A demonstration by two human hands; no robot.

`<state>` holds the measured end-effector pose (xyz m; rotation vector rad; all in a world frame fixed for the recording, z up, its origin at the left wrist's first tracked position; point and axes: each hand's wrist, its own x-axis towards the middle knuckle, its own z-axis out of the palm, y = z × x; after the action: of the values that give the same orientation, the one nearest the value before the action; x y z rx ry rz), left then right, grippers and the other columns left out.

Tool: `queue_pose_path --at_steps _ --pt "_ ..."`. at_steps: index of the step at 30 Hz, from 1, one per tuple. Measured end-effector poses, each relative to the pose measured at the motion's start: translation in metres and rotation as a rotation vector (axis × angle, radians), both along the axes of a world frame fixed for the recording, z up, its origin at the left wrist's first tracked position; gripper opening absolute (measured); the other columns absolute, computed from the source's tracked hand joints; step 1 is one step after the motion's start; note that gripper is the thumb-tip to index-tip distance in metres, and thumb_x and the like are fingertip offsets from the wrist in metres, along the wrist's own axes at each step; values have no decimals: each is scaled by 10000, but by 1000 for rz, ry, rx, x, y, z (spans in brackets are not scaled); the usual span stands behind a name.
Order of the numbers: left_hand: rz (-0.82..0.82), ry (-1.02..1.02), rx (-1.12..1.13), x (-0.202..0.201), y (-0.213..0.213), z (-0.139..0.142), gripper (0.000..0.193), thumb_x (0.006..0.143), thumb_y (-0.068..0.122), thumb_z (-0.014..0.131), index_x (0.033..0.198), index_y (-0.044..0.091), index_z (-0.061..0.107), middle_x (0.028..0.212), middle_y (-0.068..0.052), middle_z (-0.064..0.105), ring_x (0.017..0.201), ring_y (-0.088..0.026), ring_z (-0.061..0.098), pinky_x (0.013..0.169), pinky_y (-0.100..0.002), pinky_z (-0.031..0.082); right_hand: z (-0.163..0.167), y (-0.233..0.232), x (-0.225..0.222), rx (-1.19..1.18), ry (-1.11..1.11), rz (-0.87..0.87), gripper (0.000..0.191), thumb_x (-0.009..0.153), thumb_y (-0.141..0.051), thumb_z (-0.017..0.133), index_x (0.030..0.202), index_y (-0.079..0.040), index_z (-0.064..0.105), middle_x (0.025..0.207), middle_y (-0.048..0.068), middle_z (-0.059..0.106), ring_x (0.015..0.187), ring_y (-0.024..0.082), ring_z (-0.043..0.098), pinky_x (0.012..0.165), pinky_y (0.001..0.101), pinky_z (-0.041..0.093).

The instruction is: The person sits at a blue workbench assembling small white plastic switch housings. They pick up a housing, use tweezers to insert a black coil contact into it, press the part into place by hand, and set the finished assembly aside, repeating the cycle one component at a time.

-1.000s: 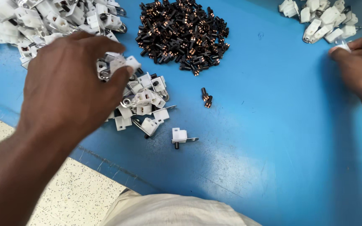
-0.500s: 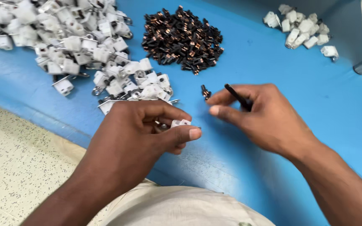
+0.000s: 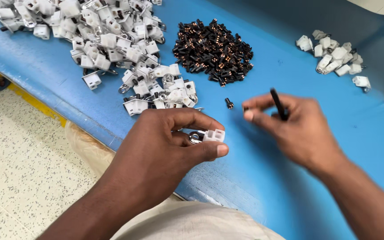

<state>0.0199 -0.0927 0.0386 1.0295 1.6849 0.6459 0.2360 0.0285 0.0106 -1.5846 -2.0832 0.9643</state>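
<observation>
My left hand [image 3: 170, 142] pinches a small white plastic block with a metal ring [image 3: 207, 136] between thumb and fingers, just above the blue table [image 3: 316, 191]. My right hand [image 3: 301, 129] is a little to its right, blurred, with a thin black tool [image 3: 278, 103] tucked between its fingers and something very small and dark pinched at its fingertips [image 3: 246, 109]. A single small black part [image 3: 229, 103] lies on the table between the hands and the heap of black and copper parts [image 3: 214, 51].
A large heap of white blocks with metal rings [image 3: 112, 40] spreads over the table's far left. A smaller pile of white pieces [image 3: 334, 58] lies at the far right. The table's near edge runs diagonally, with speckled floor [image 3: 27, 164] beyond it on the left.
My left hand came off the white heap and now holds one white block up. My right hand moved in from the far right pile to the middle and closed on a small dark piece.
</observation>
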Motion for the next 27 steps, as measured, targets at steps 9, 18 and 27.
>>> queue_pose_path --at_steps 9,18,27 --pt "-89 -106 292 10 17 -3 301 800 337 847 1042 159 841 706 19 801 582 -31 661 544 -259 530 41 -44 8 -191 289 -255 282 911 -229 804 1152 -83 798 692 44 582 464 97 387 388 283 273" --pt "-89 -70 250 15 31 12 248 782 290 825 971 131 852 506 -5 674 426 -57 461 413 -309 341 50 -66 -10 -244 335 -244 281 865 -194 804 1126 -92 777 704 12 673 444 69 340 368 264 242" --pt "-93 -200 398 14 39 -7 310 770 272 868 1023 104 811 805 32 790 584 -1 613 528 -201 508 27 -45 21 -413 396 -177 318 1008 -175 665 1290 -31 639 849 58 590 719 122 528 656 297 474"
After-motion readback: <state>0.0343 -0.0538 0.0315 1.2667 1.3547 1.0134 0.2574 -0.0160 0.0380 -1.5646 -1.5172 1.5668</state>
